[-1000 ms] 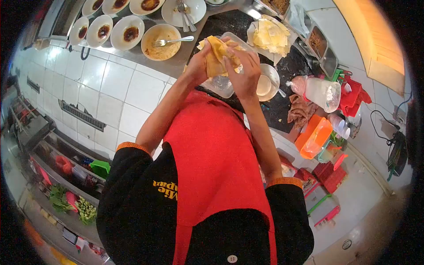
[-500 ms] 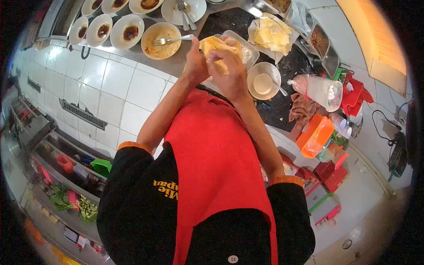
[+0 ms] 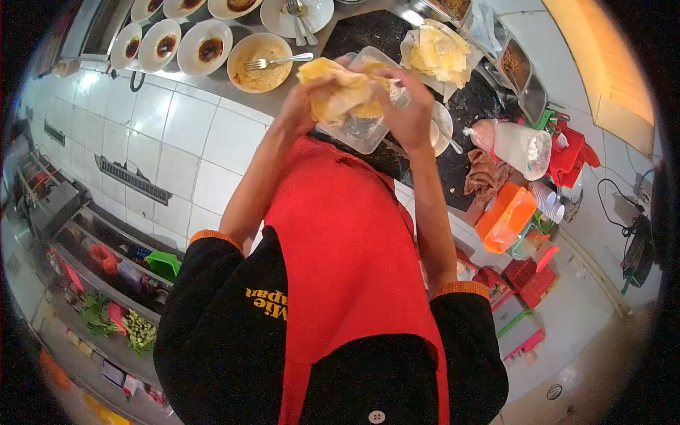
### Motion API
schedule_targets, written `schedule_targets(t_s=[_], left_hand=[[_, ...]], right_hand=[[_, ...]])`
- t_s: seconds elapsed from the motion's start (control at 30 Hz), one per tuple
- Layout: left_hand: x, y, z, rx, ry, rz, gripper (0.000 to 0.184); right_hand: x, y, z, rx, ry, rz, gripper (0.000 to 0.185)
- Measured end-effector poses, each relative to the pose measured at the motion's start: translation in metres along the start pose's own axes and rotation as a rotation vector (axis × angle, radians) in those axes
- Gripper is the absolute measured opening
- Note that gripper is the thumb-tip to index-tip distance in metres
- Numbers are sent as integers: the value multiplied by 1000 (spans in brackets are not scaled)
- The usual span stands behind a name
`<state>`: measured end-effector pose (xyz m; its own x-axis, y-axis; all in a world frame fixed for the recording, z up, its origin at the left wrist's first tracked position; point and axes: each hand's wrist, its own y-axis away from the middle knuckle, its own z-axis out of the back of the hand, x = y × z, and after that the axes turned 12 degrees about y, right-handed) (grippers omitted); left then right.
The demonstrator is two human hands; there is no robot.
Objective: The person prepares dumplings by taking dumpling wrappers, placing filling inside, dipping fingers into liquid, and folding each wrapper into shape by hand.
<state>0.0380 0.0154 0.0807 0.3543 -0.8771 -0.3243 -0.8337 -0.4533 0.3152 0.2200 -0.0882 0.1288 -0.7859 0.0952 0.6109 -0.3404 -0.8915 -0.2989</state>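
Note:
My left hand [image 3: 300, 106] is closed around yellow sheets that look like wonton wrappers [image 3: 329, 88], their edges folded and slightly blurred. My right hand [image 3: 412, 113] curls over the right side of the same sheets, fingers bent against them; its fingertips are partly hidden. Directly below both hands is a clear plastic container [image 3: 366, 142] with white powder in it. A stack of yellow wrappers [image 3: 440, 53] lies on paper beyond my right hand. Beside that hand, a white bowl [image 3: 444, 117] with a spoon is partly covered by it.
A used bowl with a fork [image 3: 248, 81] stands left of my hands. Several white bowls with dark sauce [image 3: 210, 51] line the counter further left. To the right are a bag of white powder [image 3: 524, 149], a brown cloth [image 3: 486, 177] and an orange basket [image 3: 504, 212].
My hands have moved apart, the right one shifting right over the white bowl. The yellow sheets now spread wider between them, and more of the clear container shows.

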Motion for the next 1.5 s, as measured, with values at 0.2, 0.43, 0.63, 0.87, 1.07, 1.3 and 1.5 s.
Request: schedule_targets(t_s=[0.2, 0.43, 0.63, 0.87, 1.07, 1.3, 1.5], left_hand=[[-44, 18, 25, 46, 282, -220, 61], [-49, 18, 26, -16, 248, -259, 60], [-33, 21, 27, -71, 245, -227, 60], [-21, 20, 28, -70, 199, -208, 58], [-18, 22, 33, -56, 209, -185, 58], [-14, 28, 38, -53, 263, -175, 59], [-13, 31, 38, -105, 133, -188, 58]], right_hand=[[-83, 31, -33, 324, 49, -323, 28], [-49, 45, -74, 381, 223, -85, 48], [-45, 40, -78, 328, 321, -48, 90], [-78, 32, -85, 385, 447, 174, 106], [-109, 0, -79, 586, 328, 283, 94], [-98, 1, -69, 612, 391, 319, 97], [-81, 25, -68, 441, 464, 322, 94]])
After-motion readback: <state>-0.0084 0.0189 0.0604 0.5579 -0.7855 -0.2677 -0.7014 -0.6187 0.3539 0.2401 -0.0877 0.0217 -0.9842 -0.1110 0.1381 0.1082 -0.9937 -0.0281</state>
